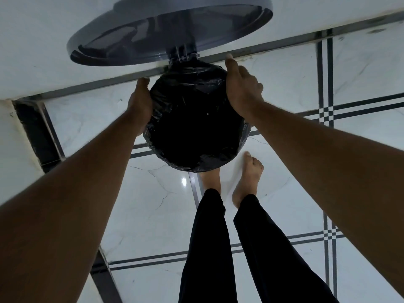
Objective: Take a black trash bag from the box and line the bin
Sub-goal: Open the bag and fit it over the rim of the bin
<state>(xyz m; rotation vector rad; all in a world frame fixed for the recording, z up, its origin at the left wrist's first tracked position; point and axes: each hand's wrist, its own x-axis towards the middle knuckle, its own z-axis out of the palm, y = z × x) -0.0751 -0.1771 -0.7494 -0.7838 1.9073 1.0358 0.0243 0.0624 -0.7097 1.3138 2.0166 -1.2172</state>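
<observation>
White tiled floor (153, 215); black bag (192, 119) over bin rim between both hands' grip.

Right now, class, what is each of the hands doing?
Left hand: closed on the crinkled black plastic trash bag at the bin rim.
Right hand: closed on the same bag, opposite side.

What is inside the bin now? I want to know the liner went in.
A black trash bag lines the bin's mouth, folded over its rim. Both hands press its sides. Its depth is too dark to see.
</observation>
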